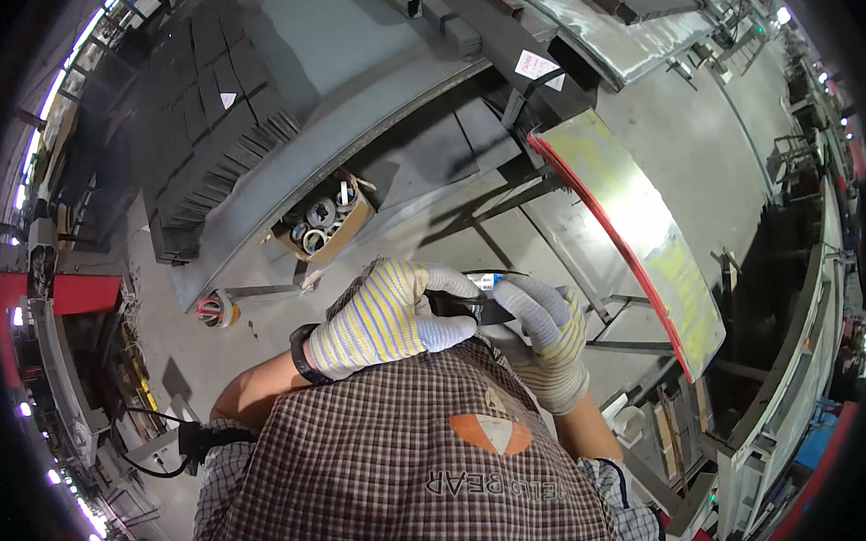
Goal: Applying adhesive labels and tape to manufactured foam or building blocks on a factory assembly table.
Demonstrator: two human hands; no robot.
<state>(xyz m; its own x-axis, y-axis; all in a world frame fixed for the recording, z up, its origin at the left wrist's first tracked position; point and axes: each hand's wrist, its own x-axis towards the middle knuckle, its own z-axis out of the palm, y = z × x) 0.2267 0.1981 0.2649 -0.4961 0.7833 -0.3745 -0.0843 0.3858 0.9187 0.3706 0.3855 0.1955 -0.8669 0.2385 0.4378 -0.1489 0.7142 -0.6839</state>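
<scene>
In front of my chest, both gloved hands grip a dark, glossy thing [490,312] with a curved black rim. A small white and blue label shows on it between my fingers; its exact kind I cannot make out. My left hand [382,315], in a yellow and blue striped glove, pinches its left side between thumb and fingers. From the right, my right hand [548,338], in a similar glove, has its fingers bent over the other side. The palms and fingertips partly cover the thing. A black band circles my left wrist.
Ahead stands a grey metal table [339,50] with stacked dark metal bars [208,107]. A cardboard box [341,237] of tape rolls sits below its edge. To the right is a curved panel [641,225] with a red edge. A tape roll [227,314] lies at left.
</scene>
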